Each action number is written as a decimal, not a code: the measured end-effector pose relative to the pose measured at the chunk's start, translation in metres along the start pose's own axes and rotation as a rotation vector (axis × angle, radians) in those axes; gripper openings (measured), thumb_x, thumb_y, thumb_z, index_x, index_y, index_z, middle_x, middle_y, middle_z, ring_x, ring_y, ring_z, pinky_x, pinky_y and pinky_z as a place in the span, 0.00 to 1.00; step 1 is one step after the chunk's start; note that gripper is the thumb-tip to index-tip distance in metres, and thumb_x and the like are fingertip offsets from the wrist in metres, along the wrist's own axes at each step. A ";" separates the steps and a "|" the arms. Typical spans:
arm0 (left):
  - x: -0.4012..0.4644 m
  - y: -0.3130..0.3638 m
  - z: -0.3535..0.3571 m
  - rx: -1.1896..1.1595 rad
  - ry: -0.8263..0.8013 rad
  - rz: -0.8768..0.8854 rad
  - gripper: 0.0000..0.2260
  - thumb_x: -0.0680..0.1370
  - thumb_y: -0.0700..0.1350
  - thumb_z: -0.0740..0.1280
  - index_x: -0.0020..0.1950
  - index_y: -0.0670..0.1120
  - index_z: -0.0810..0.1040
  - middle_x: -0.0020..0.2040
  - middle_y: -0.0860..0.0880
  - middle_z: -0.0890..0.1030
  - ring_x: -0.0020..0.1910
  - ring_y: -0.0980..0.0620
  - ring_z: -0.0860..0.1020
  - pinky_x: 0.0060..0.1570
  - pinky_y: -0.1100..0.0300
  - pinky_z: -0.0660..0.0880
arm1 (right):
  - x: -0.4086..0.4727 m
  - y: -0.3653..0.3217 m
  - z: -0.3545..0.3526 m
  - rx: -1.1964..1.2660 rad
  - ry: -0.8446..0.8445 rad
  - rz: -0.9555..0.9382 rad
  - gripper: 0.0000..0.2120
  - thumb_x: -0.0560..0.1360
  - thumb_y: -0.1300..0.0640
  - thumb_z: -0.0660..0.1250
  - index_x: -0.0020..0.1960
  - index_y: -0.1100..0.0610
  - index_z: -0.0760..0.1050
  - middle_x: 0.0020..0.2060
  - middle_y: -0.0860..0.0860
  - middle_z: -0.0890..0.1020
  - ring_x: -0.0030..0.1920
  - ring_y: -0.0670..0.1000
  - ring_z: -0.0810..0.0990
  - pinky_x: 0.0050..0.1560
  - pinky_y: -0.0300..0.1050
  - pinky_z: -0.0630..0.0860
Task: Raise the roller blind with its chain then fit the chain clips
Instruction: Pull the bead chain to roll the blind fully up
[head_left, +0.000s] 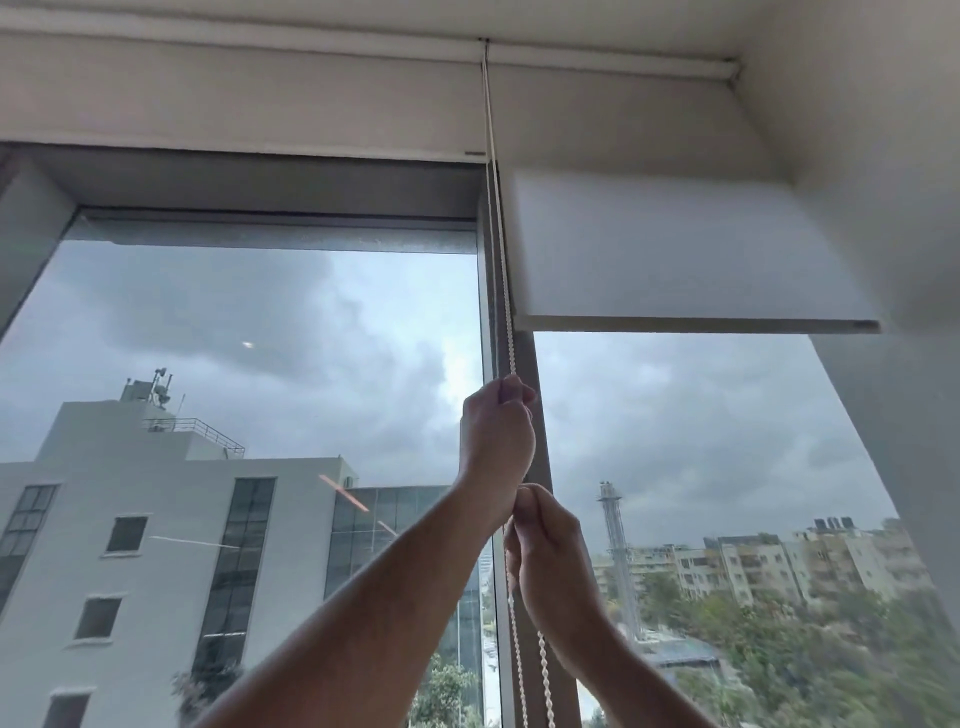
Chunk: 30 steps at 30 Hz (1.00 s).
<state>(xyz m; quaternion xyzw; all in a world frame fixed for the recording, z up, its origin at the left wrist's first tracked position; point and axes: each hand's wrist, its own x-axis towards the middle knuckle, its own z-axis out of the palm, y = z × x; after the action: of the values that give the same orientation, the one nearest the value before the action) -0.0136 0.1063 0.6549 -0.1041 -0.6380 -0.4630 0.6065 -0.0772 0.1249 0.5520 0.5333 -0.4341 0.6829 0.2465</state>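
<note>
We found both hands clamped on the chain, left hand above right hand. The right roller blind hung partly raised. We judged further pulling necessary before clipping.

Left hand above right hand

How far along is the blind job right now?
Done: the left white roller blind sits near the top. In hand: the left hand and right hand both grip the white beaded chain; the right white roller blind is only partly raised. Left: finish raising, fit clips; none are visible.
</note>
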 end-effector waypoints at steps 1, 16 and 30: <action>0.002 -0.003 -0.002 -0.006 0.010 0.004 0.18 0.79 0.41 0.57 0.31 0.50 0.75 0.23 0.57 0.69 0.26 0.53 0.65 0.28 0.59 0.61 | -0.001 0.003 -0.001 -0.015 -0.011 0.019 0.21 0.84 0.55 0.56 0.34 0.45 0.72 0.25 0.44 0.70 0.26 0.46 0.65 0.31 0.44 0.63; -0.059 -0.057 -0.029 0.019 -0.071 -0.073 0.10 0.83 0.40 0.58 0.49 0.43 0.78 0.30 0.47 0.78 0.27 0.53 0.79 0.25 0.63 0.70 | -0.058 0.030 -0.007 -0.026 -0.094 0.075 0.07 0.82 0.63 0.60 0.53 0.53 0.73 0.29 0.49 0.76 0.27 0.43 0.73 0.31 0.39 0.73; -0.168 -0.148 -0.051 0.028 -0.113 -0.309 0.08 0.81 0.41 0.64 0.52 0.39 0.80 0.40 0.43 0.83 0.36 0.54 0.84 0.34 0.65 0.79 | -0.167 0.090 -0.035 0.007 -0.132 0.348 0.02 0.79 0.62 0.67 0.50 0.57 0.77 0.33 0.50 0.82 0.33 0.47 0.81 0.37 0.50 0.80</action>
<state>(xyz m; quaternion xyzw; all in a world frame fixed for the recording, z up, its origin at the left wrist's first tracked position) -0.0409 0.0604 0.4314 -0.0220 -0.6860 -0.5352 0.4925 -0.1152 0.1307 0.3632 0.4945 -0.5325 0.6805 0.0938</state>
